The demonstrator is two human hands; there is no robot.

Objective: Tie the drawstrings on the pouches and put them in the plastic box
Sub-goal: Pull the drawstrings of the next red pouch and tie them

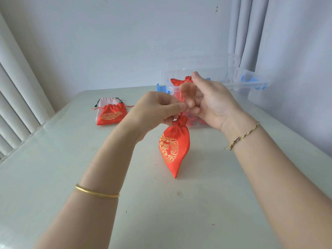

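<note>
Red satin with a gold woven emblem is hanging just in front of the plastic box: the red pouch is dangling by its gathered neck, its lower corner pointing down at the table, though I cannot tell whether it is touching. The left hand is pinching the drawstring between thumb and forefinger right above that neck, the other fingers curling underneath. The right hand, palm facing the camera and partly covering the box's front wall, is holding the upper run of the same drawstring in its bent fingers. Inside the box, more red pouches are lying bunched together. Well to the left of the box, a second red pouch is lying flat, overlapping a pink pouch with a dark cord. A blue latch is sticking out at the box's left end. A gold bangle is circling the left forearm and a braided bracelet the right wrist.
</note>
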